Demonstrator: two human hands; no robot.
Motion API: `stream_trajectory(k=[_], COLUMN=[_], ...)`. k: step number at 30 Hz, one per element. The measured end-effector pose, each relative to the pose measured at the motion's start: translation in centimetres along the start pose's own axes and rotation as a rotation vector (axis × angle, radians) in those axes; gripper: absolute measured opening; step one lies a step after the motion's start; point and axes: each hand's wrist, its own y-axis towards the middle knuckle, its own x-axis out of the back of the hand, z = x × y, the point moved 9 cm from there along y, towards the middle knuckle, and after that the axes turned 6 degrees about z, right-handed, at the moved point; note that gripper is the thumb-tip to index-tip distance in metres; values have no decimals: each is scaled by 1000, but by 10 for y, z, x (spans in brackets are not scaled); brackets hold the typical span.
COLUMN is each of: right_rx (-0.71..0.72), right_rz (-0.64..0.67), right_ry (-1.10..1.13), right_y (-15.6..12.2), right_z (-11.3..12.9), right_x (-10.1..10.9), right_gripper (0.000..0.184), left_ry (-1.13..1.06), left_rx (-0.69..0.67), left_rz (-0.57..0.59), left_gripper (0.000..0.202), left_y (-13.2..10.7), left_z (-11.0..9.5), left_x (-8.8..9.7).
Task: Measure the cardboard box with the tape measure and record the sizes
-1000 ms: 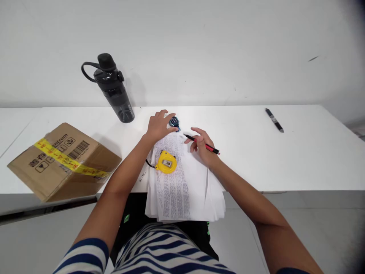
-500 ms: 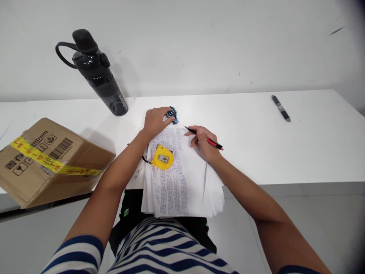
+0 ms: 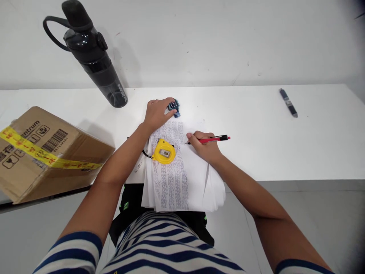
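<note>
My right hand (image 3: 205, 145) is closed round a red and black pen (image 3: 209, 140), its tip at the sheet beside the columns of writing. Below it lies a stack of paper (image 3: 194, 179), the top sheet filled on the left with dense handwritten columns and blank on the right. My left hand (image 3: 158, 113) rests at the stack's top edge, thumb and fingers closed round a smartwatch (image 3: 173, 105) with a lit screen and blue strap. A yellow tape measure (image 3: 163, 152) with a black wrist cord lies on the written part.
To the left, a taped cardboard box (image 3: 57, 152) sits at the front edge of the white table (image 3: 256, 144). A black water bottle (image 3: 97, 64) stands behind it near the wall. A dark pen (image 3: 288, 103) lies at the back right. The paper overhangs the front edge.
My right hand has brought the pen tip down and toward me onto the sheet, and the pen now lies flatter. My left hand stays on the smartwatch. The whole view has shifted slightly.
</note>
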Motion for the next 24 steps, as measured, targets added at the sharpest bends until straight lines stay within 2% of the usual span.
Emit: stream_trajectory(k=[3,9,18,24], right_rx=[13,112,109,83], right_rz=[14,142,172,120], right_ry=[4,63,59,69], right_y=[0,0,1,2], right_z=[1,5,0,2], right_x=[-2,-14,-18,-13], right_gripper=[50,47,45,46], left_ry=[-2,12,6,-26], left_rx=[-3,-5,0,3], left_rz=[-9,1,9,-12], left_gripper=[36,37,36,51], left_y=[0,1,2,1], left_z=[1,2,4,3], left_x=[-1,-3,-5,-2])
